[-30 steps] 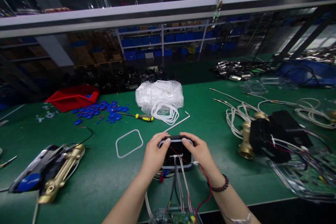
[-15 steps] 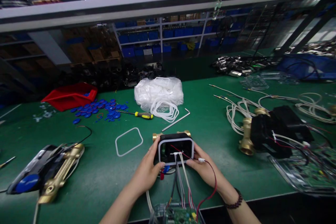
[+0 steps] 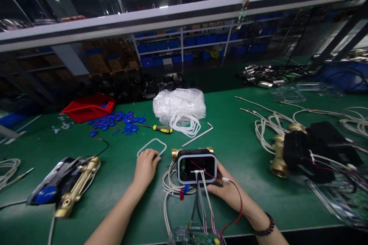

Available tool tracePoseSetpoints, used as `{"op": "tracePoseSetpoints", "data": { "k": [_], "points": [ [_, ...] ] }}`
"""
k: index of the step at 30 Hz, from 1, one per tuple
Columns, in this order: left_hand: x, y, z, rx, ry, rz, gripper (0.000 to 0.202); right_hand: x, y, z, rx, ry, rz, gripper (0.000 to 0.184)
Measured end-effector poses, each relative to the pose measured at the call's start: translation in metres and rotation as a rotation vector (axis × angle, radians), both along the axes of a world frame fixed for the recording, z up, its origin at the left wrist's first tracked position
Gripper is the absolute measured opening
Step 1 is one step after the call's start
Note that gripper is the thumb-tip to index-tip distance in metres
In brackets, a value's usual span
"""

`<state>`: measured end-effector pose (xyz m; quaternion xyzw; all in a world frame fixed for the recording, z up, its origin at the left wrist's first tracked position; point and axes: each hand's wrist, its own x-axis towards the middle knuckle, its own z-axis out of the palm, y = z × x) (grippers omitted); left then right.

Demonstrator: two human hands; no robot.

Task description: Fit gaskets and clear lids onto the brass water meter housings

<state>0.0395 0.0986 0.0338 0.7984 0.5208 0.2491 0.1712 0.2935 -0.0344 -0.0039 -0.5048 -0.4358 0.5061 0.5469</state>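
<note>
A black meter housing (image 3: 196,166) with a white sealing rim and brass pipe ends stands on the green bench (image 3: 235,141) in front of me. My right hand (image 3: 228,193) grips its lower right side, fingers curled round it. Several thin wires (image 3: 201,203) run from the housing down to a circuit board in a clear case (image 3: 195,237) at the bench edge. My left hand (image 3: 145,168) reaches left of the housing, its fingertips on the near edge of a loose white gasket ring (image 3: 151,147) lying flat on the bench.
A brass and black meter (image 3: 61,183) lies at left, another with white cables (image 3: 301,149) at right. Behind are a bag of white gaskets (image 3: 179,105), a yellow-handled screwdriver (image 3: 159,128), a bent hex key (image 3: 198,134), blue caps (image 3: 117,119) and a red bin (image 3: 89,107).
My left hand has let go of the housing and moved left to the loose gasket ring. The right hand has slid down to the housing's lower right side and still holds it.
</note>
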Motion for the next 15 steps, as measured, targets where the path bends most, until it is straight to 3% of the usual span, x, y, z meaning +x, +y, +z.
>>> {"op": "tracePoseSetpoints", "data": {
  "k": [4, 8, 12, 15],
  "points": [
    [0.028, -0.03, 0.01, -0.05, -0.087, -0.167, 0.033, 0.001, -0.003, -0.005, -0.003, -0.044, -0.087, 0.064],
    [0.043, -0.055, 0.006, -0.249, -0.227, -0.319, 0.087, 0.0, -0.001, -0.004, 0.02, -0.016, -0.047, 0.069],
    [0.049, -0.058, -0.001, -0.334, -0.29, -0.325, 0.089, 0.001, 0.003, 0.001, 0.033, 0.02, -0.023, 0.066],
    [0.046, -0.059, 0.002, -0.352, -0.321, -0.3, 0.089, 0.004, -0.001, 0.008, 0.049, 0.044, 0.042, 0.07]
  ]
}}
